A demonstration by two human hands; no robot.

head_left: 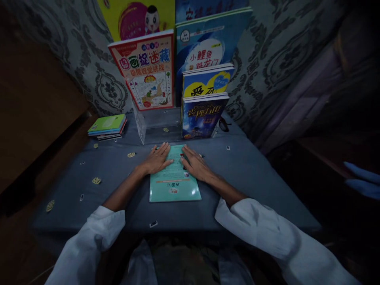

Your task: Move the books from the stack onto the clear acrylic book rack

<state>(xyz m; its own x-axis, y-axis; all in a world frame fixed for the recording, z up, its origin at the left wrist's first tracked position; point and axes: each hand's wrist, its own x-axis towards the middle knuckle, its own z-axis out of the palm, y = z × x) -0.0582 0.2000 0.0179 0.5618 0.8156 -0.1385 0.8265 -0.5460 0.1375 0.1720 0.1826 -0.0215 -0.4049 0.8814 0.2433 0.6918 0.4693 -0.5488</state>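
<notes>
A teal book (175, 189) lies flat on the dark blue cloth of the table (118, 213), its printing upside down from my side. My left hand (158, 159) rests palm down on its far left part, fingers stretched and thumb pointing inward. On the far right part lies my right hand (194, 162), also flat with fingers extended. Neither hand grips anything. Just beyond the hands stands a clear rack (141, 126) with a red-bordered picture book (151, 75) on its left side and a dark blue book (202, 118) at the front right.
A small stack of books with a green top (108, 123) sits at the back left. Behind the dark blue book stand a yellow-and-blue book (190, 85) and a larger blue book (225, 35). Dark glasses (224, 125) lie right of the rack. Patterned fabric (109, 89) hangs behind.
</notes>
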